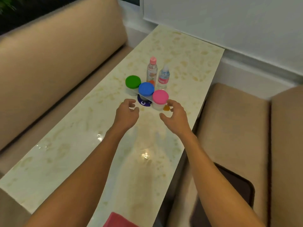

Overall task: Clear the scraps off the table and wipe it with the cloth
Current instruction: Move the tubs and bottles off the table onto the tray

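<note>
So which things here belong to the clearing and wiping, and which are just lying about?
Job: table, red cloth, purple scrap, orange scrap, left hand, right hand, both empty.
Lying about: green-lid jar, blue-lid jar, pink-lid jar, pink-cap bottle, clear bottle, dark tray on the seat.

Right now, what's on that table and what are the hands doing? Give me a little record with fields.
table: pale, speckled, glossy
jars: green-lidded jar, blue-lidded jar, pink-lidded jar, clustered mid-table
bottles: pink-capped bottle and clear bottle, upright behind the jars
scraps: purple piece by the blue-lidded jar; orange piece beside the pink-lidded jar
cloth: red, at the near edge
left hand: fingers loosely curled, empty
right hand: close to the orange piece, empty
</note>
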Tool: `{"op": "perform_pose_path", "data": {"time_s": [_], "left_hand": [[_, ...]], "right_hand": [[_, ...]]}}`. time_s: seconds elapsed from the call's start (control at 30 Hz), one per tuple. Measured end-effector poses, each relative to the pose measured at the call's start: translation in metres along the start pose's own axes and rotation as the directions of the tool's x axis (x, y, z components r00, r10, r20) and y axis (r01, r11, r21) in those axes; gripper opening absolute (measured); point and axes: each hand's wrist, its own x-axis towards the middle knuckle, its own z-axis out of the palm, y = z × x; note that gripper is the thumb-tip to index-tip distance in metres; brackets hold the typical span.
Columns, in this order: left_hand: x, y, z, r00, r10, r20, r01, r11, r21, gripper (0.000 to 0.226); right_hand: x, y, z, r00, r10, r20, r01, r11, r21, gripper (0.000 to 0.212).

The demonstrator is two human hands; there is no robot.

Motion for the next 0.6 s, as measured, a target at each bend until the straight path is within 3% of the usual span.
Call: {"op": "perform_pose_path", "data": {"time_s": [0.3,0.47,0.6], "left_hand": [[0.139,-0.015,0.034,0.993,-0.079,-0.093,0.087,0.993,0.078,0.067],[0.177,-0.020,0.043,0.987,-0.125,-0.104,0.130,0.991,0.040,0.079],[0.184,-0.021,0.046,0.983,-0.130,-0.128,0.129,0.992,-0.014,0.060]], "right_hand": [[0.129,0.051,0.038,0.990,0.055,0.130,-0.042,0.994,-0.099,0.114],[0.147,0.065,0.049,0.986,0.034,0.163,-0.025,0.998,-0.053,0.106],[0.150,0.068,0.045,0.989,0.020,0.146,-0.020,1.000,0.003,0.094]]}}
